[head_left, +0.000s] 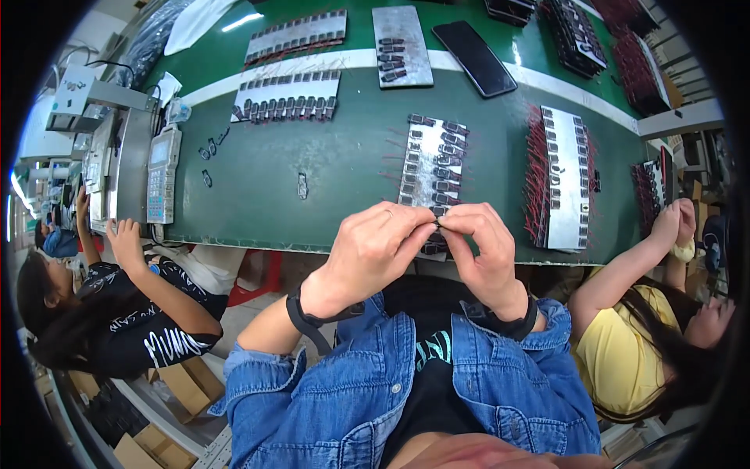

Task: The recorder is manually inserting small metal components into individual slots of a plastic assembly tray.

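Note:
My left hand (377, 241) and my right hand (481, 238) meet at the near edge of the green table. Their thumbs and forefingers pinch a small black part (437, 222) between them, mostly hidden by the fingertips. Right beyond the fingers lies a metal plate (424, 160) with rows of small black components (446, 174) along both sides. Thin red wires stick out from these components. The plate's near end is partly covered by my hands.
More loaded plates lie at the right (564, 176) and far left (301, 81). A half-filled plate (412, 66) and a black phone (475, 59) lie farther back. One loose component (302, 186) sits left of my hands. A keypad device (162, 176) stands at left; co-workers sit either side.

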Demonstrator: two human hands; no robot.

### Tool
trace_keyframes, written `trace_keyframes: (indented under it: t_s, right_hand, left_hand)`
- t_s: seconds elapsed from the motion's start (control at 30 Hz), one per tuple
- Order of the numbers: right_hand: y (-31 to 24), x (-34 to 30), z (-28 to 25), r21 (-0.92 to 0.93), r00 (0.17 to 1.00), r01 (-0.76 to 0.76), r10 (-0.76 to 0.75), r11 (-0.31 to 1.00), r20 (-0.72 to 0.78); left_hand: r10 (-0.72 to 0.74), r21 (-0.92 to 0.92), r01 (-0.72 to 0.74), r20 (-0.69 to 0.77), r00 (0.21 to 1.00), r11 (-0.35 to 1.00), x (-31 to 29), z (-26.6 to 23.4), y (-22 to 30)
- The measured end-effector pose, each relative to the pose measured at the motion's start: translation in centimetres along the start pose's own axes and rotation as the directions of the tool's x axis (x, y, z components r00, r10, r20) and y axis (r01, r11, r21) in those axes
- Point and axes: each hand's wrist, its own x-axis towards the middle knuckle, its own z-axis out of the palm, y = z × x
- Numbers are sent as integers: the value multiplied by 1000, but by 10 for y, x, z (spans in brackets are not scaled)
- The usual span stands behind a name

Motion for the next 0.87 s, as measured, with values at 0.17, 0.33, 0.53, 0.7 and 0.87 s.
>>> trace_keyframes:
  t_s: [0.17, 0.33, 0.53, 0.7, 0.87]
  right_hand:
    - [8, 0, -5, 110, 993, -56, 67, 992, -96]
    - [27, -27, -18, 121, 978, -110, 129, 987, -165]
    - [44, -58, -7, 388, 902, -328, 408, 861, -143]
    - [52, -62, -7, 545, 877, -320, 461, 775, -140]
    - [59, -55, -7, 511, 868, -381, 489, 770, -88]
  left_hand:
    - [-42, -30, 44, 59, 997, 999, 29, -19, -11]
    - [-330, -63, 331, 36, 943, 941, 110, -50, -73]
    - [-334, 247, 315, 36, 942, 916, 199, -42, -188]
    - [-288, 460, 244, 26, 957, 854, 220, -20, -235]
    - [-40, 510, 33, 3, 999, 860, 228, -10, -247]
